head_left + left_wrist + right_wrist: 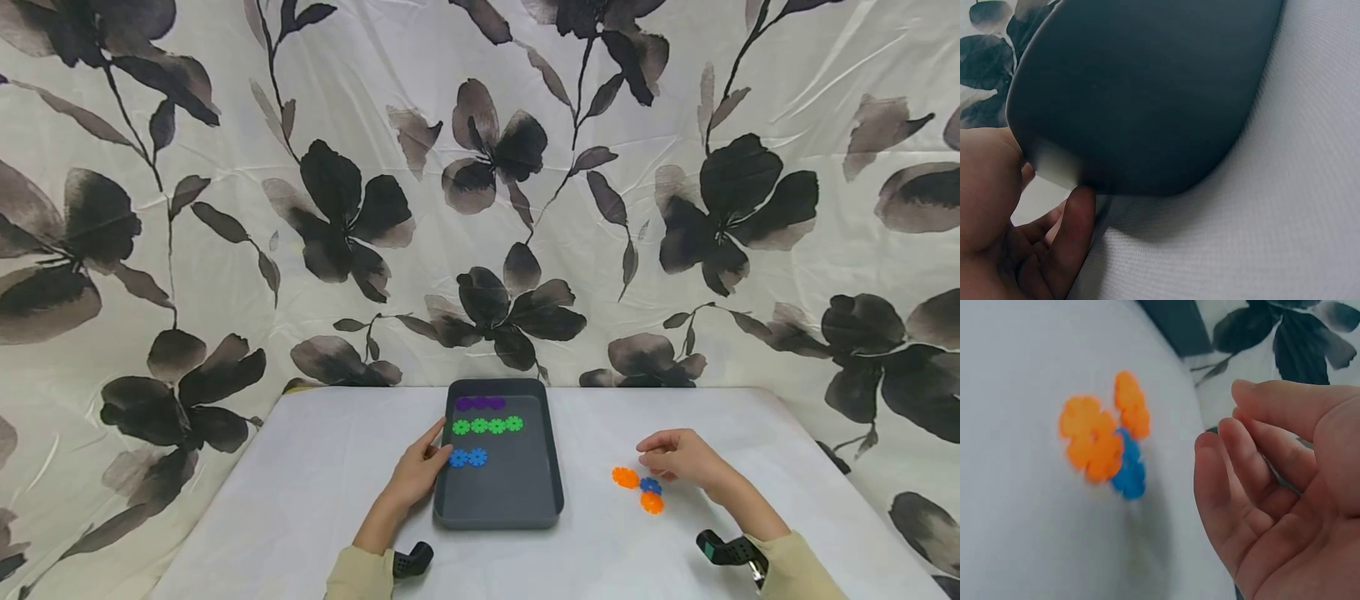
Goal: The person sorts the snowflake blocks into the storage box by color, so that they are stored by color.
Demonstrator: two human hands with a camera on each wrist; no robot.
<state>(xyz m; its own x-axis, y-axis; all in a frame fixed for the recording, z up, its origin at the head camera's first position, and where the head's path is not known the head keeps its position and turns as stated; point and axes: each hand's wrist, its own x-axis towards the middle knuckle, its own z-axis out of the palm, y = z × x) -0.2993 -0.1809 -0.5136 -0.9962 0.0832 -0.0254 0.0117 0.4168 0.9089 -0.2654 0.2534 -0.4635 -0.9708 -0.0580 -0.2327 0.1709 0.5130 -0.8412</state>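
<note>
My left hand [416, 473] holds the left side of a dark grey tray [510, 496]; in the left wrist view its fingers [1075, 219] curl at the tray's edge. Inside the tray lie a row of purple flower-shaped discs [480, 403], a row of several green ones [497, 426], and two blue ones [477, 457] by my left thumb. My right hand [686, 458] hovers over the table, its fingers loosely bent and holding nothing. Just beside it lie orange discs [625, 477], a blue disc [650, 484] and more orange [652, 502], partly overlapping.
A white-covered table [300, 500] carries everything. Behind its far edge hangs a pale curtain [450, 50] with dark flowers. Black wrist cameras [412, 560] are strapped at both sleeves.
</note>
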